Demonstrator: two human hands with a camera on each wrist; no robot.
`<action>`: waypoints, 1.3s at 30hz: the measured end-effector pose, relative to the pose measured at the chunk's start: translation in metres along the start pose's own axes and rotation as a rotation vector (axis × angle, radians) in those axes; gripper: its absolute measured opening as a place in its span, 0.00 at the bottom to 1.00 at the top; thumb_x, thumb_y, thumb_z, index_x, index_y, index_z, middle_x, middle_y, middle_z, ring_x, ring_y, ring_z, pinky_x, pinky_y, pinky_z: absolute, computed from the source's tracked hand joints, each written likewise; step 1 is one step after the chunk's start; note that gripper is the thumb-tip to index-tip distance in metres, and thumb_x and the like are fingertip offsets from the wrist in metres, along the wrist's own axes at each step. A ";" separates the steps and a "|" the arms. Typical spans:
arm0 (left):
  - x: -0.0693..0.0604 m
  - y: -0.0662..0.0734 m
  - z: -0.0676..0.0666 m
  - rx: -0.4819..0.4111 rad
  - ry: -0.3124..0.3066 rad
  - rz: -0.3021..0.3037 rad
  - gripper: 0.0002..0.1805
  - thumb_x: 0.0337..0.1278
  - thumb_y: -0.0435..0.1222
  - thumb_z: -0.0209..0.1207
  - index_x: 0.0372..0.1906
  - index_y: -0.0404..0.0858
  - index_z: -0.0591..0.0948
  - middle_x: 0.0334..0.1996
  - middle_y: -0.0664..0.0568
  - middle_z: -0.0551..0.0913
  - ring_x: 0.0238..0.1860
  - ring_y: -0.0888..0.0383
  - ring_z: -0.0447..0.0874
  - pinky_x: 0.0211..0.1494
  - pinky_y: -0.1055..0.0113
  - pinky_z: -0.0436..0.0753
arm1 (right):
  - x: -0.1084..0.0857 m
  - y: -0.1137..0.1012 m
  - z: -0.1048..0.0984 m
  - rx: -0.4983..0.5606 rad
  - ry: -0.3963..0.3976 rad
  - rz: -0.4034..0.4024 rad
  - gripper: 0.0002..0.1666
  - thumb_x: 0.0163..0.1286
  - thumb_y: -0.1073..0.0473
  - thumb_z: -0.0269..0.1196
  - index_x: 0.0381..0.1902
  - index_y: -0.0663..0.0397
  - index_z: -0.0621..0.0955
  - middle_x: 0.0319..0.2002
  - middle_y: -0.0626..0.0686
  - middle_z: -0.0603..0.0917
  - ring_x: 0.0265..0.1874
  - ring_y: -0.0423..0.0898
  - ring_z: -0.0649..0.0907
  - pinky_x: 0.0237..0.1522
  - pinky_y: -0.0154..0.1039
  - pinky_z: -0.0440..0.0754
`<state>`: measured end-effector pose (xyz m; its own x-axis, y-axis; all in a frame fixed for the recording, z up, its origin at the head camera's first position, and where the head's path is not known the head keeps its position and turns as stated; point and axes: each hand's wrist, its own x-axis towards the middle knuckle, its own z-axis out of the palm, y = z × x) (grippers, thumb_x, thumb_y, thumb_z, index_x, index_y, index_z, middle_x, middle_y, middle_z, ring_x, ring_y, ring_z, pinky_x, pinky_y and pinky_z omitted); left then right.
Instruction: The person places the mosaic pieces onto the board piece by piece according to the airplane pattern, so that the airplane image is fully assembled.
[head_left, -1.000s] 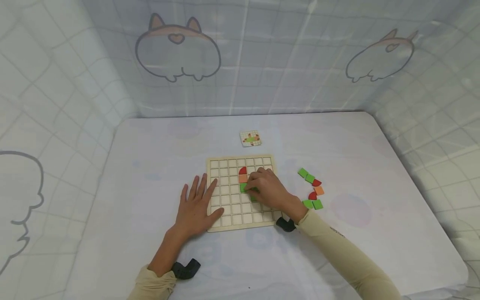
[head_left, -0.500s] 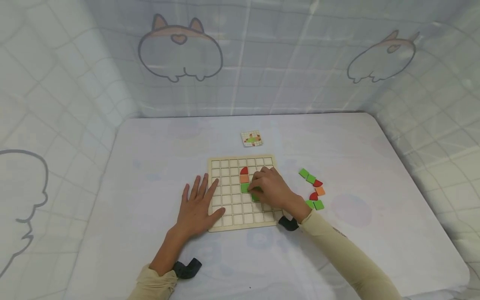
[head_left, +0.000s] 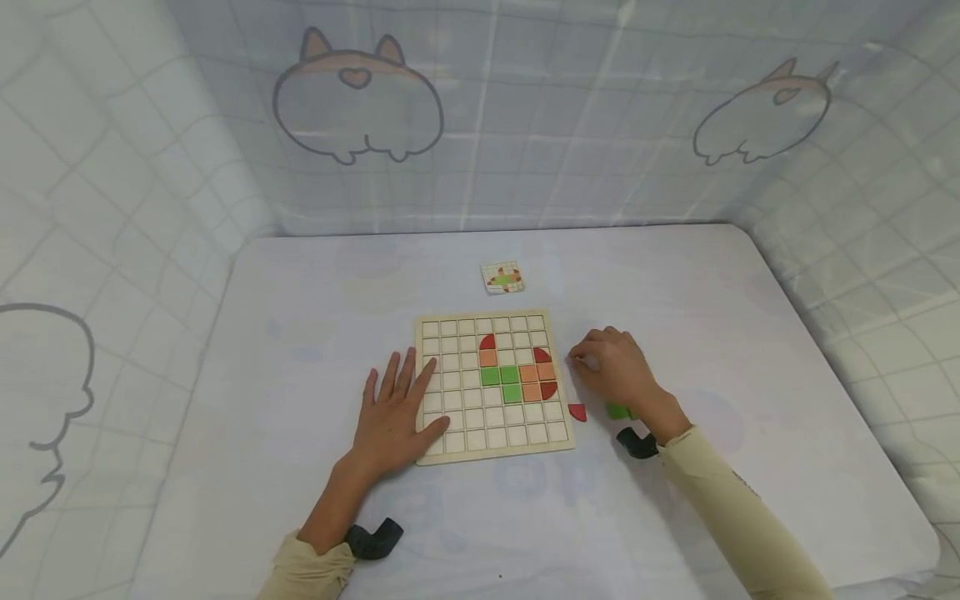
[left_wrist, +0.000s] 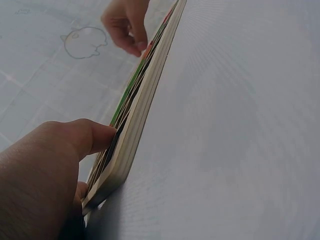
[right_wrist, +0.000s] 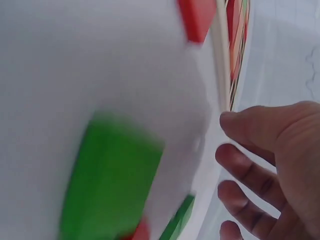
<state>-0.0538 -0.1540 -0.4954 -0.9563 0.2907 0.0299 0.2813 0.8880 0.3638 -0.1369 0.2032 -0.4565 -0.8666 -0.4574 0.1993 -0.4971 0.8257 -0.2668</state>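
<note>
My left hand (head_left: 393,425) lies spread on the left edge of a wooden grid board (head_left: 453,412); in the left wrist view its thumb (left_wrist: 97,136) rests on the board. Set in the grid are red quarter-circle, orange square and green square tiles, including a green tile (head_left: 511,393) near the middle. Off the board's right side, my right hand (head_left: 618,371) hovers over loose tiles with loosely bent fingers. In the right wrist view, nothing sits between its thumb (right_wrist: 255,125) and fingers. A loose red quarter-circle (head_left: 577,412) and a green square (head_left: 617,411) show near it; the hand covers others.
Behind the board lies a small pattern card (head_left: 502,277) with a coloured grid design. A white cloth (head_left: 315,283) covers the table. Black wrist devices (head_left: 375,538) sit at both wrists. Patterned curtains (head_left: 525,125) enclose the far side and both flanks.
My right hand has left the grid and moved right, off the board, uncovering green, orange and red tiles set there and the loose red quarter-circle. My left hand stays in place.
</note>
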 end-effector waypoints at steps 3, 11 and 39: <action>0.000 -0.001 0.001 0.004 -0.010 -0.004 0.47 0.62 0.61 0.51 0.80 0.48 0.49 0.78 0.44 0.39 0.77 0.46 0.30 0.72 0.43 0.33 | -0.005 0.010 -0.005 -0.057 -0.001 0.093 0.09 0.59 0.61 0.72 0.38 0.55 0.89 0.37 0.52 0.84 0.37 0.53 0.78 0.38 0.49 0.74; 0.000 -0.002 0.003 -0.007 -0.007 0.003 0.47 0.62 0.61 0.51 0.80 0.48 0.49 0.78 0.44 0.39 0.77 0.47 0.29 0.72 0.43 0.32 | -0.008 0.019 -0.012 -0.144 -0.009 0.255 0.10 0.60 0.59 0.71 0.39 0.56 0.89 0.41 0.58 0.84 0.41 0.59 0.77 0.40 0.54 0.75; 0.000 -0.002 0.003 -0.001 0.025 0.014 0.47 0.61 0.61 0.52 0.79 0.46 0.51 0.78 0.42 0.42 0.77 0.45 0.31 0.72 0.42 0.35 | 0.009 -0.030 -0.001 0.030 0.059 0.003 0.06 0.56 0.58 0.73 0.33 0.52 0.90 0.35 0.50 0.88 0.35 0.51 0.82 0.41 0.50 0.74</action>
<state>-0.0545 -0.1548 -0.4986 -0.9540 0.2939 0.0586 0.2946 0.8837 0.3638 -0.1295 0.1742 -0.4460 -0.8643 -0.4343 0.2536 -0.4967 0.8162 -0.2952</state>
